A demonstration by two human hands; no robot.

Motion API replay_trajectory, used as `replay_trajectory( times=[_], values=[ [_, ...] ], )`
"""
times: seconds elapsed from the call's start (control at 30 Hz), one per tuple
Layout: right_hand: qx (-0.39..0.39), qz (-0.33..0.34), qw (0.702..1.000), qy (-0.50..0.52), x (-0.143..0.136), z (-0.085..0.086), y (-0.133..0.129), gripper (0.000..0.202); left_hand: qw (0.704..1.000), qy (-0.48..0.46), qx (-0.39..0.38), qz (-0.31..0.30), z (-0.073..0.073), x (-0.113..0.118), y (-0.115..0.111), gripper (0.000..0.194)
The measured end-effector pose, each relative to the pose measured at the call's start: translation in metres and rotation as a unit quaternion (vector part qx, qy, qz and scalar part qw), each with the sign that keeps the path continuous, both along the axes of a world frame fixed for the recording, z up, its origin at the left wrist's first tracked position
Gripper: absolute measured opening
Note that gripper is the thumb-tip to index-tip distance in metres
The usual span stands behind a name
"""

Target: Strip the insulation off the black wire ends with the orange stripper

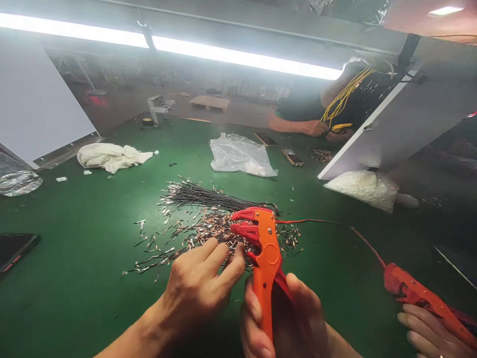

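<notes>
My right hand (294, 318) is wrapped round the handles of an orange and red wire stripper (269, 248), whose red jaws point left and stand apart. Just left of the jaws is my left hand (203, 273), fingers bent over the pile; its fingertips are close together near the tool, and what they hold, if anything, is too small to name. Beneath and beyond them lies a heap of short wire scraps (212, 229) with bare copper ends. A bundle of black wires (208, 195) lies behind the heap. A thin dark red wire (316, 220) runs right from behind the tool's head.
Another person's hand (428, 333) holds a second stripper (428, 293) at the lower right. Across the green table (93, 223) a person handles yellow wires (345, 97). Around are a plastic bag (242, 155), white cloth (112, 156), phone (292, 157) and white panel (391, 119).
</notes>
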State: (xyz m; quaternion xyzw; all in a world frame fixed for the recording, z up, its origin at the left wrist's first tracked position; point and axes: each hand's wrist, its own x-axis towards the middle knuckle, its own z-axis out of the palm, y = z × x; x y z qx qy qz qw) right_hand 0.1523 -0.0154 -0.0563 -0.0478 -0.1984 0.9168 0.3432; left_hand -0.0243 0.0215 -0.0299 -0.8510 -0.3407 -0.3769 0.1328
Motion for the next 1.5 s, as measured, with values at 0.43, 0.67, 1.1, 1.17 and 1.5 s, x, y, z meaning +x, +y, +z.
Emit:
replay_trajectory(
  times=[0.43, 0.67, 1.1, 1.17, 1.5],
  values=[
    [0.004, -0.037, 0.999, 0.008, -0.003, 0.002, 0.0, 0.047, 1.0, 0.013, -0.001, 0.019, -0.003, 0.002, 0.002, 0.017],
    [-0.013, -0.048, 0.999, -0.023, -0.008, 0.002, 0.002, 0.049, 0.998, 0.007, -0.033, 0.044, -0.007, 0.007, 0.004, 0.025],
    [0.009, -0.052, 0.99, -0.128, 0.011, 0.022, 0.009, 0.044, 0.994, 0.0, -0.053, 0.093, -0.003, 0.001, 0.007, 0.026],
    [0.067, -0.102, 0.972, -0.202, 0.021, 0.026, 0.012, 0.041, 0.994, -0.018, -0.052, 0.094, 0.0, -0.002, 0.01, 0.025],
    [0.114, -0.146, 0.934, -0.307, 0.017, 0.01, 0.004, 0.045, 0.994, -0.058, -0.082, 0.048, 0.032, -0.002, -0.002, 0.011]
  ],
)
